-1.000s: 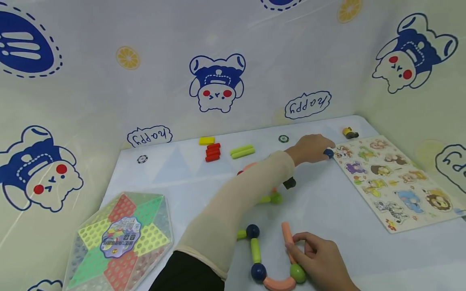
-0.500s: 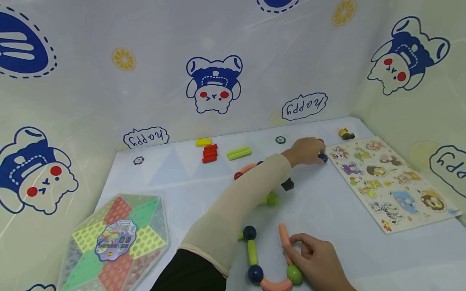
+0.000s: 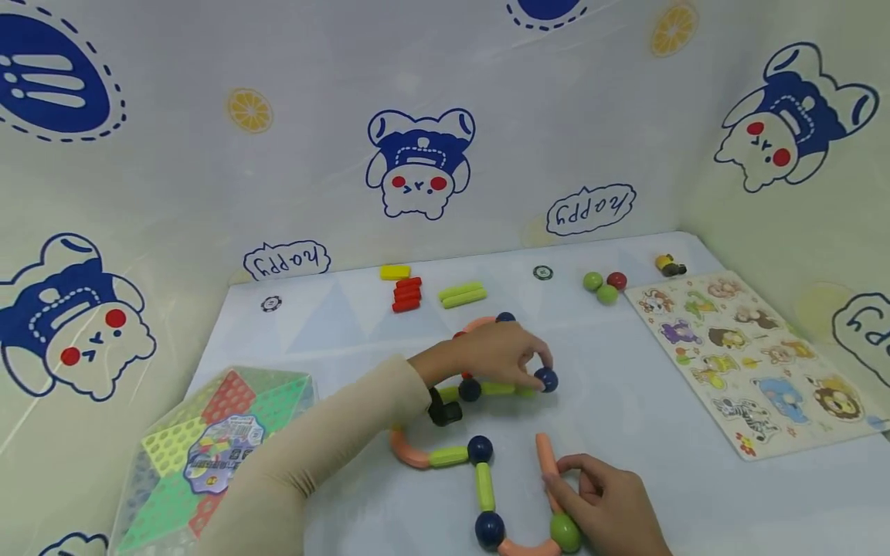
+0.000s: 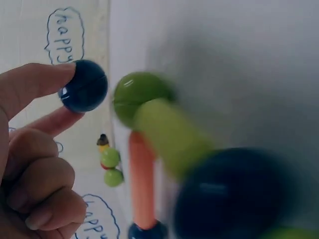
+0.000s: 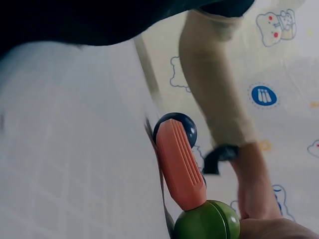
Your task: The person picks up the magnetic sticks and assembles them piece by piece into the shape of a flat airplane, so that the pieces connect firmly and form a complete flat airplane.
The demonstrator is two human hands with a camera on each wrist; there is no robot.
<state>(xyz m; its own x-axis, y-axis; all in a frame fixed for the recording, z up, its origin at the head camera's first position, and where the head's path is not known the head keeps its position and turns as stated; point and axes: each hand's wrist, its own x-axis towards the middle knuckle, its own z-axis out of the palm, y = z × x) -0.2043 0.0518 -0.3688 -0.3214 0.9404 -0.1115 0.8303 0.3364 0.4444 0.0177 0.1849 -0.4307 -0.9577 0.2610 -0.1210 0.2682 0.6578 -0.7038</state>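
Ball (image 3: 546,379): blue, held just off the table (image 3: 653,432) beside the upper chain (image 3: 498,388), with a gap from the end green ball (image 4: 142,94) in the left wrist view; could slip and roll off, given so smooth a surface.
Left hand (image 3: 494,355): pinching the blue ball between thumb and a finger, other fingers curled inward; risk of brushing the upper chain, likely from reaching straight across it.
Black wrist piece (image 3: 445,409): low under the left cuff, close to the upper chain, contact impossible to tell; could snag a rod and drag it sideways.
Upper chain: partly hidden under the hand; could part at a joint from a hard or crooked push, with no bracing finger in sight.
Right hand (image 3: 612,502): gripping the orange rod (image 3: 547,455) just above the front green ball (image 3: 565,533); could twist that joint loose through a small turn of the fingers.
Lower chain (image 3: 484,486): bent across the near table, left curve next to the sleeve (image 3: 348,432); could be pulled askew by trailing cloth.
Loose balls (image 3: 606,292): two green and one red, grouped near the sheet (image 3: 751,361); could scatter after a knock to the table.
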